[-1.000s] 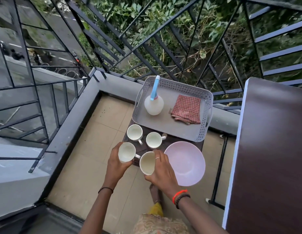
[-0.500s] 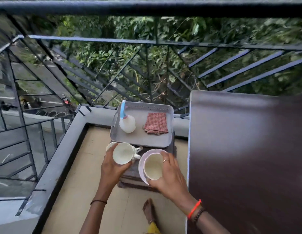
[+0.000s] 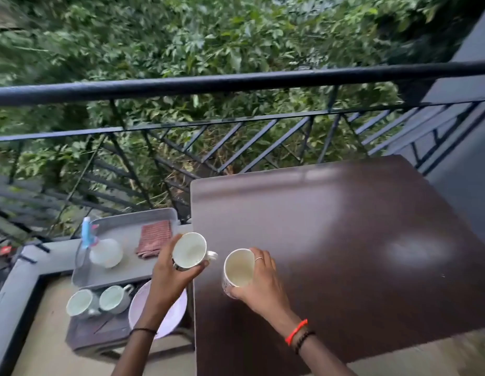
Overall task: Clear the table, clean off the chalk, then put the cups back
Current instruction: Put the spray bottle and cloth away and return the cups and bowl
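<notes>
Putting the cups back: a white cup (image 3: 238, 268) sits in the curled fingers of the right hand (image 3: 265, 286) at lower centre of the frame, mouth up, over the near left part of the dark brown table (image 3: 344, 240); whether its base touches the top cannot be made out. Just left of it a second cup (image 3: 189, 253) is clasped from below by the left hand (image 3: 169, 276), tilted towards the camera with its handle pointing right, at the table's left edge; carrying one cup in each hand appears meant to halve the trips. At lower left a third cup (image 3: 79, 305) and a fourth cup (image 3: 114, 297) stand side by side on a low stand (image 3: 94, 335), next to a pink plate (image 3: 139, 313) partly hidden by the left forearm; behind them a grey tray (image 3: 127, 270) holds a spray bottle (image 3: 105, 252) and a folded checked cloth (image 3: 154, 240), seemingly parked clear of the table. Pale patches on the table may be sheen or chalk residue; blur leaves that open. A black railing (image 3: 235, 82) crosses the upper frame, foliage beyond; the table's near corner is cut off at the bottom.
</notes>
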### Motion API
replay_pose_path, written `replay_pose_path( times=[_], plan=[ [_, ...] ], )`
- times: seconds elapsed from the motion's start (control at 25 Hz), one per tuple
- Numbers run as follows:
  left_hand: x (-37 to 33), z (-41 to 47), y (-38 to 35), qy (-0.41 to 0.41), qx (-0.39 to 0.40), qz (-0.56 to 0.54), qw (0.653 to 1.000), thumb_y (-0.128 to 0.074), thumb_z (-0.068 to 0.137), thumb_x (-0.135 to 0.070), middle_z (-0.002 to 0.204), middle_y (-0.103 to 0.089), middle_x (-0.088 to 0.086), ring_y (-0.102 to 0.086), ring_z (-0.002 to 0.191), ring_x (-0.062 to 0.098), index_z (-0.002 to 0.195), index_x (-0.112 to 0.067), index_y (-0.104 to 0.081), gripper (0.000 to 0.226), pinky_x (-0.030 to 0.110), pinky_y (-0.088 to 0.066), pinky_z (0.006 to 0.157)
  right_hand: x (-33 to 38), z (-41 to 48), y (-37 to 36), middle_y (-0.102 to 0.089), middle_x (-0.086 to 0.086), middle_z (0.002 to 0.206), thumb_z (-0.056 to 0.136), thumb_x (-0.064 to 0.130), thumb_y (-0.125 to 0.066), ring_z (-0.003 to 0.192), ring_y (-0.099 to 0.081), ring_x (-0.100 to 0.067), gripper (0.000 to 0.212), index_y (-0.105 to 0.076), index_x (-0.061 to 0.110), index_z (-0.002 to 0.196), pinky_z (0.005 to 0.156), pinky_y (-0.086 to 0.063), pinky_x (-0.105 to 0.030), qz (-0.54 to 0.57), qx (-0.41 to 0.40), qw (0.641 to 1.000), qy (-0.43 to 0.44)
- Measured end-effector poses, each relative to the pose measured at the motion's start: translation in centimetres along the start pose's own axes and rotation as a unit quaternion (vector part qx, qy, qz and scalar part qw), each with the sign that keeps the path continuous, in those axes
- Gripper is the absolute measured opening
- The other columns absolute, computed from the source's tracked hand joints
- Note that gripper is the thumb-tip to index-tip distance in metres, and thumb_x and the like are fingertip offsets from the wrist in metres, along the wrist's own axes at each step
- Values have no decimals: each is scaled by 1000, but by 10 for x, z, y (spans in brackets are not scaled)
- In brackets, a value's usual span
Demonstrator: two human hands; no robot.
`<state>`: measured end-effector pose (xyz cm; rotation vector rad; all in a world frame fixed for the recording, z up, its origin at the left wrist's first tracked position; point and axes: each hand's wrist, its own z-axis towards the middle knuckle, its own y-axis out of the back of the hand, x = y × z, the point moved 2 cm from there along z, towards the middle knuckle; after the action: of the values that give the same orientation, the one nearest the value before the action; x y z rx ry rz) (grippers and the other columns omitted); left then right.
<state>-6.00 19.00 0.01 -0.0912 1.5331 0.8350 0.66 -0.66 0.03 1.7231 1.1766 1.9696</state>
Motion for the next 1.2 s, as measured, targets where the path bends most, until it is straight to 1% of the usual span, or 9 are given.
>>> replay_pose_path(
  times=[0.08,0.2,0.24,0.36,0.44,0.6,0.72,0.84,1.2],
  plan=[
    [-14,7,-22,-23,37,-5,999,-92,57,-33,115,-62,0,-56,100,5,122,-14,-55,77,10,-45,87,-18,3,21,-43,9,122,58,52,-76,118,-40,-13,88,-39,23,132,92,-39,-23,-8,-17,999,-34],
    [-34,16,-57,-59,73,17,995,-94,59,-21,114,-60,-2,-53,102,2,121,-18,-53,74,1,-36,86,-48,8,55,-42,4,126,57,45,-79,122,-38,-16,92,-39,18,134,96,-36,-23,-7,-59,994,-87],
    [-42,17,-70,-66,81,17,994,-94,60,-21,114,-59,-3,-54,104,6,122,-17,-54,74,4,-36,87,-58,10,66,-43,2,126,57,43,-79,122,-39,-17,90,-40,17,133,96,-36,-24,-11,-74,992,-99],
    [-59,18,-108,-64,104,17,992,-87,57,-46,113,-56,-4,-52,104,12,121,-18,-54,77,21,-37,88,-90,17,98,-46,-3,125,56,44,-81,119,-42,-22,88,-43,14,130,97,-38,-29,-18,-111,984,-141],
    [-66,17,-135,-52,114,19,992,-75,53,-60,114,-55,-3,-51,102,10,123,-13,-54,86,23,-37,85,-111,20,120,-48,-5,124,56,43,-81,118,-44,-24,86,-45,14,129,97,-39,-31,-18,-126,977,-169],
    [-85,14,-190,-26,141,35,989,-89,62,-37,115,-51,-4,-49,101,10,124,-14,-52,76,26,-38,83,-157,33,164,-48,-7,124,55,39,-83,119,-45,-26,86,-45,14,129,97,-39,-32,-31,-133,970,-200],
    [-95,15,-233,-10,145,35,989,-84,58,-44,112,-49,-3,-49,101,11,123,-13,-52,78,27,-39,83,-193,51,194,-47,-8,126,56,37,-83,120,-43,-27,88,-43,13,131,98,-37,-32,-44,-127,968,-211],
    [-99,17,-273,17,134,34,990,-90,66,-29,112,-46,-3,-50,100,13,124,-11,-51,72,27,-38,83,-225,71,215,-45,-9,127,58,36,-83,121,-41,-27,89,-41,10,132,101,-35,-32,-47,-114,970,-211],
    [-115,54,-369,48,119,44,991,-87,70,-19,117,-48,-2,-51,108,16,124,-13,-51,65,22,-37,86,-288,136,255,-44,-10,128,63,38,-80,120,-41,-28,85,-39,6,131,97,-36,-32,-60,-87,975,-194]
  ],
)
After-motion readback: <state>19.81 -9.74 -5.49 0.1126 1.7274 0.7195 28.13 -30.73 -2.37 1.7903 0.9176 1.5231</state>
